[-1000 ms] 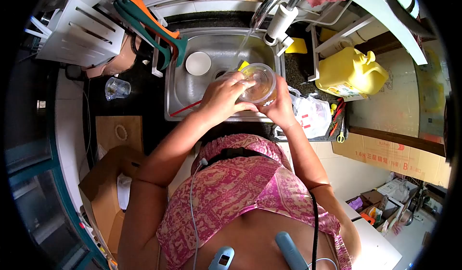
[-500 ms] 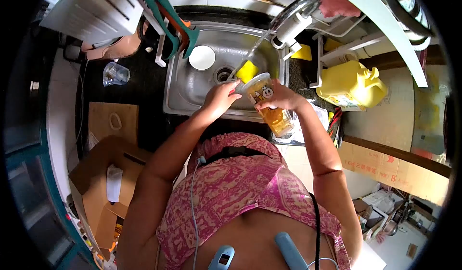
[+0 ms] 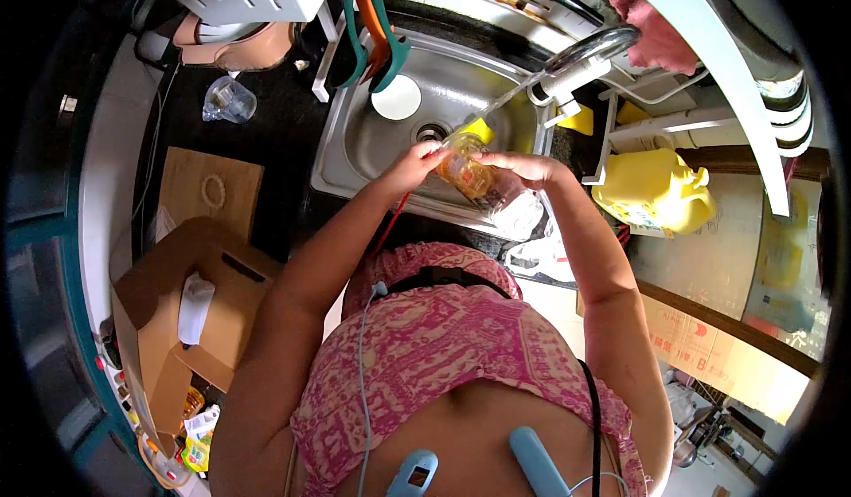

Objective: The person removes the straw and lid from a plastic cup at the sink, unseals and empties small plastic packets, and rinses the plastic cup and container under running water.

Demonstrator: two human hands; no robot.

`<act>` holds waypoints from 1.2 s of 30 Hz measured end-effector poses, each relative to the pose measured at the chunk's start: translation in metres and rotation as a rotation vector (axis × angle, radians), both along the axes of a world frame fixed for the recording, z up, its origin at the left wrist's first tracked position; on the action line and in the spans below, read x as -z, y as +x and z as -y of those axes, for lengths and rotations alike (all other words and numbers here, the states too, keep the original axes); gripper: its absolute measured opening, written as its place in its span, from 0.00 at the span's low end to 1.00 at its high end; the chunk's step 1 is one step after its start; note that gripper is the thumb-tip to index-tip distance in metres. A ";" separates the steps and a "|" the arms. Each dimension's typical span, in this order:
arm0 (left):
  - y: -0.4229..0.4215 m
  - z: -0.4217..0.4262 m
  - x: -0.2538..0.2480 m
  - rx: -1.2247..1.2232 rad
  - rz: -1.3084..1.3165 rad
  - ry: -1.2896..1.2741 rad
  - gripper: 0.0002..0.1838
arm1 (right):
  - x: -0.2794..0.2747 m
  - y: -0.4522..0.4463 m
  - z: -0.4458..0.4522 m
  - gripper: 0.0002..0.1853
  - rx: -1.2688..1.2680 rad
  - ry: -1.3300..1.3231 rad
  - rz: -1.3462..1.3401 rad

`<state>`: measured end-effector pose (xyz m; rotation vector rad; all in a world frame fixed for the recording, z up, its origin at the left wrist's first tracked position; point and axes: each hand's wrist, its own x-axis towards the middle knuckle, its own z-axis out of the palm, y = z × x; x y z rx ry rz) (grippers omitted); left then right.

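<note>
Over the front of the steel sink (image 3: 359, 147), a clear plastic cup (image 3: 474, 176) with an orange-yellow print lies tilted between my two hands. My right hand (image 3: 525, 169) grips its side, thumb and fingers around the wall. At the cup's upper left end, my left hand (image 3: 412, 169) has its fingers closed against it. A red cord hangs below the left wrist. Water runs from the faucet (image 3: 589, 49) down toward the cup's upper end. Just behind the cup a yellow sponge (image 3: 480, 128) shows in part. A white round dish (image 3: 396, 97) sits in the basin near the drain (image 3: 432, 132).
Green- and orange-handled tools (image 3: 377, 31) hang over the sink's left edge. A clear plastic cup (image 3: 229, 101) lies on the left counter, near a wooden board (image 3: 199, 178) and an open cardboard box (image 3: 160, 284). On the right stands a yellow jug (image 3: 651, 191).
The cup has been turned end for end, its printed yellow end now toward the faucet. My left hand has come onto it. The whole view has shifted slightly.
</note>
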<state>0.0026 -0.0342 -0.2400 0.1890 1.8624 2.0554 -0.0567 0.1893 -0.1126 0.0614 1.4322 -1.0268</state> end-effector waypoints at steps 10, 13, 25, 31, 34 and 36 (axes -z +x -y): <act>-0.001 0.011 -0.004 -0.139 0.228 -0.171 0.16 | 0.048 -0.001 0.008 0.48 0.219 -0.222 0.189; -0.005 0.013 -0.015 -0.171 0.218 -0.244 0.16 | 0.046 -0.001 0.013 0.43 0.276 -0.218 0.218; -0.006 0.016 -0.012 -0.176 0.213 -0.150 0.20 | 0.038 0.022 0.009 0.44 0.443 -0.420 0.384; 0.000 0.001 -0.017 -0.180 0.180 -0.228 0.21 | 0.029 0.038 0.006 0.43 0.617 -0.502 0.493; 0.006 -0.008 -0.048 -0.141 0.283 -0.230 0.23 | 0.026 0.040 -0.001 0.39 0.651 -0.582 0.509; 0.007 -0.008 -0.057 -0.025 0.349 -0.161 0.28 | 0.027 0.039 -0.007 0.36 0.666 -0.636 0.491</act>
